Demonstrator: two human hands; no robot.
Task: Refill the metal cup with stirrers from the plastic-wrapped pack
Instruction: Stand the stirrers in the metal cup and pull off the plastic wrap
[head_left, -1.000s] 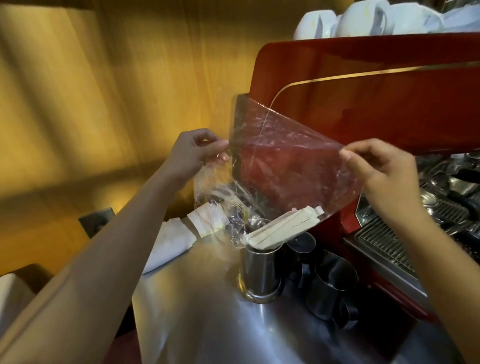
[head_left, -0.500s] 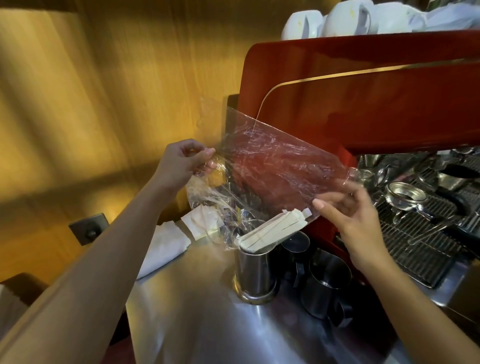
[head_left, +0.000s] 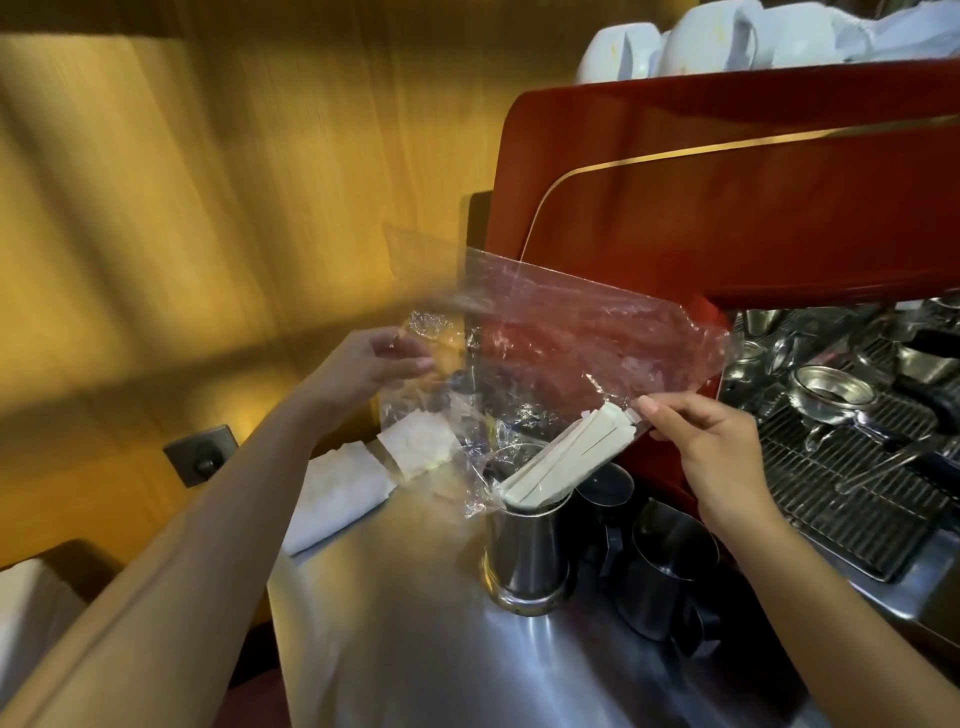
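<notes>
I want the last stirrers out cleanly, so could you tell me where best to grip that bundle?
Grip the stirrers at their raised upper-right end, coming from the right beside the right hand. The bundle leans that way, and its lower end already sits in the metal cup.

Warm, dim amber light fell across the streaked, motion-blurred wooden wall (head_left: 156, 234). Beyond the fingertips, the clear crinkled plastic wrap (head_left: 587, 343) smeared at its upper left corner. Glare pooled on the brushed steel counter (head_left: 415, 623). Wide-angle distortion bowed the edges.
</notes>
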